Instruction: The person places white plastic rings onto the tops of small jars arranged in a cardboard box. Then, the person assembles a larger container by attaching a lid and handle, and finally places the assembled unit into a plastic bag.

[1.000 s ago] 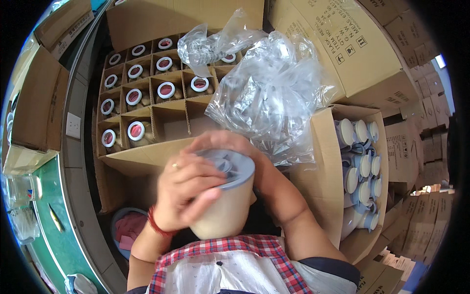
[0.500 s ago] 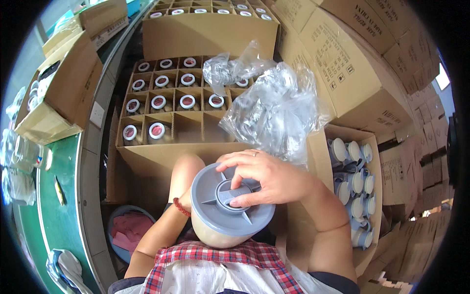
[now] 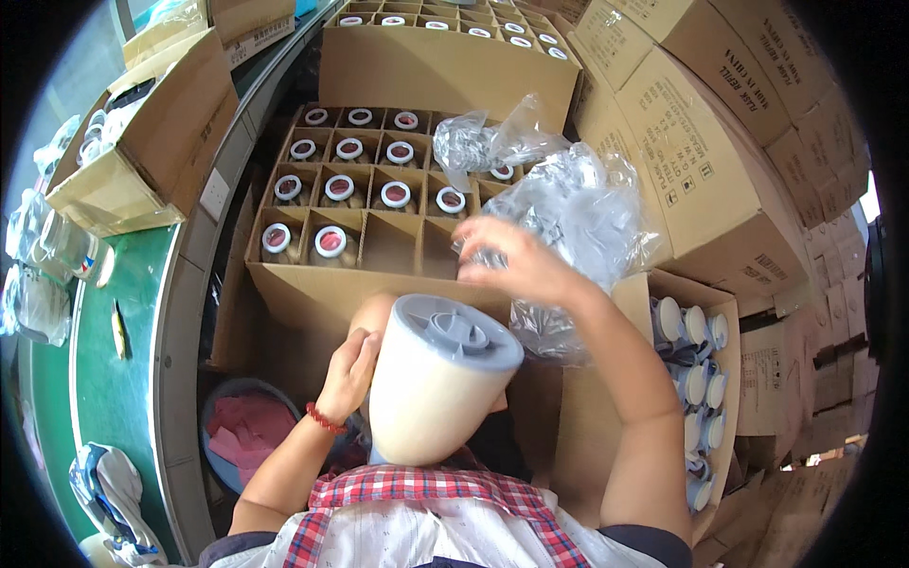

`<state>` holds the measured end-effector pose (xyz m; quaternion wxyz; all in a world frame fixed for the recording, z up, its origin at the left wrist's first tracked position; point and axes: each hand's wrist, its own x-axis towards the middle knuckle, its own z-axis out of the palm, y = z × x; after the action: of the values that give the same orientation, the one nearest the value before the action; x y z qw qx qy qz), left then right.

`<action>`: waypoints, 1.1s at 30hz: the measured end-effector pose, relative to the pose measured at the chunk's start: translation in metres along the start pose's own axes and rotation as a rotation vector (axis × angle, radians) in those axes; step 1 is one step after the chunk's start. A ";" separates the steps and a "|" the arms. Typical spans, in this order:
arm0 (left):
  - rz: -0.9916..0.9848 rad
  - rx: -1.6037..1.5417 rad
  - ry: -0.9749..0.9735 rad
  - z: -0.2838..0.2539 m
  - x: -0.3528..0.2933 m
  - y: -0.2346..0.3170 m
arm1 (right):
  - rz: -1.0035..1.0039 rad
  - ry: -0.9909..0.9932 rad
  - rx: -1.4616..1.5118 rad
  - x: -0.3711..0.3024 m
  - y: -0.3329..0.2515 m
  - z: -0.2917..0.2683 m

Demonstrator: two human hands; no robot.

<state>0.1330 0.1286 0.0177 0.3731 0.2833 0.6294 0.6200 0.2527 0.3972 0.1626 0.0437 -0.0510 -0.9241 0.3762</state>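
Note:
A cream vacuum flask body (image 3: 431, 402) with a grey base rests tilted against my lap, base end up. Set into that base is a round grey plug (image 3: 456, 331) with a raised grip. My left hand (image 3: 348, 377) is curled against the flask's left side, holding it; its thumb is hidden. Beyond the flask, my right hand (image 3: 507, 260) is off it, blurred, with thumb and fingers apart and nothing visible between them. It hovers over the front edge of a divided carton (image 3: 379, 284), beside crumpled clear plastic bags (image 3: 578, 213).
Flask refills with white-rimmed mouths (image 3: 330, 241) fill many carton cells; a second divided carton (image 3: 445, 76) stands behind. At right, a carton (image 3: 606, 417) holds several grey-and-white flask parts. Closed cartons (image 3: 701, 161) are stacked beyond. A green table (image 3: 118, 398) runs along the left, above a bucket with pink cloth (image 3: 248, 428).
My right hand has let go of the grey plug and moved up and away toward the carton. The flask has tilted, showing more of its cream side. The view has shifted slightly.

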 end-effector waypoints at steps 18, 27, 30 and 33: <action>0.655 0.744 0.025 -0.021 0.142 0.070 | 0.486 0.171 0.734 0.170 0.093 -0.028; 0.677 0.756 0.280 0.002 0.178 0.049 | 0.104 0.255 1.424 0.157 0.029 -0.023; 0.307 -0.173 0.185 -0.010 0.171 0.051 | -0.099 0.082 1.001 0.128 0.018 -0.018; 0.194 -0.301 0.150 -0.015 0.161 0.060 | -0.130 0.085 0.039 0.086 0.008 0.014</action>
<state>0.0238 0.2562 0.0578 0.3018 0.2367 0.5251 0.7597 0.1663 0.4044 0.1509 0.1084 -0.0059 -0.9153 0.3878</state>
